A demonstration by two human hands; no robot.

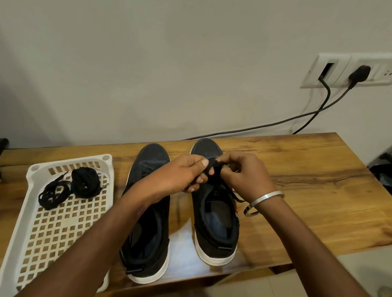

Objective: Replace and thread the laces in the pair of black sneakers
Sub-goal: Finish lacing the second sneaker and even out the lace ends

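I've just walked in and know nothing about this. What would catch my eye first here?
Two hands, the left hand and right hand, meet mid-table, pinching a black lace above the right sneaker. The left sneaker stands beside it. Left of them, a white basket holds bundled black laces.

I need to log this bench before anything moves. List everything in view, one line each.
sneakers: two, black with white soles, side by side on the table, toes toward the wall.
lace: one, black, gripped by both hands above the right-hand sneaker.
spare laces: two bundles, black, in the tray's far end.
tray: one, white, perforated, left of the sneakers.
table: one, wooden, against the wall.
socket panel: one, white, on the wall, two black cables plugged in.
bangle: one, silver, right wrist.
left hand: grips the lace.
right hand: grips the lace.
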